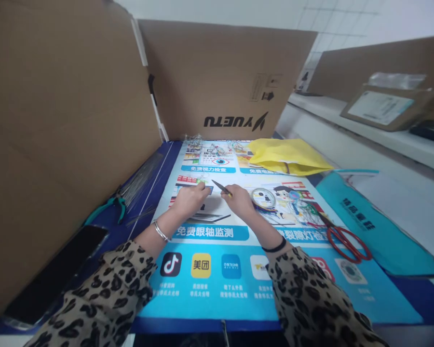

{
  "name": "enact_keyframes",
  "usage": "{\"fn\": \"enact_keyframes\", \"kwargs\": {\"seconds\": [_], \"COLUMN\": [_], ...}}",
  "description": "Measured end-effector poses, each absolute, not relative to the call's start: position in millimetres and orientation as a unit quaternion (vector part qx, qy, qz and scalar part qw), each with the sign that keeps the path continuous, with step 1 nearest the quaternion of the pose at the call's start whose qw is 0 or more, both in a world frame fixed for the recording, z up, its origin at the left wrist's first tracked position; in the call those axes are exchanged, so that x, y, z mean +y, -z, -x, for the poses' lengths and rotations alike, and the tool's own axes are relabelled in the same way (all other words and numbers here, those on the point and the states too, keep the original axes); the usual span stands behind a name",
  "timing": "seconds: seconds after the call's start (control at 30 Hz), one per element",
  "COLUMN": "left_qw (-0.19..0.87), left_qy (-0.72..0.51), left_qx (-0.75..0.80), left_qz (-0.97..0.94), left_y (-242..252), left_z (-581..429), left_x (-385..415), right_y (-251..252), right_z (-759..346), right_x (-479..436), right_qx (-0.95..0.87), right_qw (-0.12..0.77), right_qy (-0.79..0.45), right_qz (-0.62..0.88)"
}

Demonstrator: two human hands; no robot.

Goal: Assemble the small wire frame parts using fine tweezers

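- Cardboard walls [68, 120], plain brown and creased, stand around a surface covered by a glossy printed poster [217, 270] in blue and white, with app icons along its near edge.
- Left hand [190, 198], a thin metal bangle at the wrist, rests fingertips down on the poster; its grip looks pinched on something very small, but I cannot tell what.
- Right hand [240, 200], a black band at its wrist, has its grip clenched on a slim dark pointed tool [220, 188], the tip slanting up and left towards the left hand's fingers.
- Both sleeves are soft leopard-print fabric.
- Thin metal wires [215, 217] lie flat on the poster just beneath the two hands.
- Just right of the right hand lies a small round coil of wire [263, 197].
- Farther right, red-handled scissors [342, 236] lie flat on the poster's edge.
- A limp yellow bag [287, 156] lies at the far end.
- Along the left wall lie a bundle of straight steel wires [141, 178], green-handled pliers [110, 205] and a dark flat phone [54, 274].
- A teal bag [376, 231] lies at the right.
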State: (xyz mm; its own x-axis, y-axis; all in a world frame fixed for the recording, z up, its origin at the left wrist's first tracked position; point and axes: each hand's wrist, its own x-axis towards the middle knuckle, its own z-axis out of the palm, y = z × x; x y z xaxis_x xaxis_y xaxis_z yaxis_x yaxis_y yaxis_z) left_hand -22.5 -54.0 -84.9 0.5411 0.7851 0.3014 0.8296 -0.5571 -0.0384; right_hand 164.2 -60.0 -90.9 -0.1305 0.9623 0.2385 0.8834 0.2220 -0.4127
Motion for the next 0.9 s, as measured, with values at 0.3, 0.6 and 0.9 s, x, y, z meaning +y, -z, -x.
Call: {"fn": "enact_keyframes", "kwargs": {"seconds": [0.3, 0.6, 0.9], "left_qw": [0.143, 0.124, 0.065], "left_qy": [0.095, 0.118, 0.146], "left_qx": [-0.469, -0.487, -0.555], "left_qz": [0.866, 0.856, 0.816], "left_y": [81, 81, 79], "left_z": [14, 9, 3], "left_x": [-60, -64, -67], "right_y": [86, 93, 101], "right_z": [-158, -147, -140], "right_x": [-65, -68, -68], "right_qx": [-0.708, -0.650, -0.553], "right_qw": [0.298, 0.439, 0.514], "right_qy": [-0.101, -0.204, -0.344], "right_qz": [0.632, 0.585, 0.558]}}
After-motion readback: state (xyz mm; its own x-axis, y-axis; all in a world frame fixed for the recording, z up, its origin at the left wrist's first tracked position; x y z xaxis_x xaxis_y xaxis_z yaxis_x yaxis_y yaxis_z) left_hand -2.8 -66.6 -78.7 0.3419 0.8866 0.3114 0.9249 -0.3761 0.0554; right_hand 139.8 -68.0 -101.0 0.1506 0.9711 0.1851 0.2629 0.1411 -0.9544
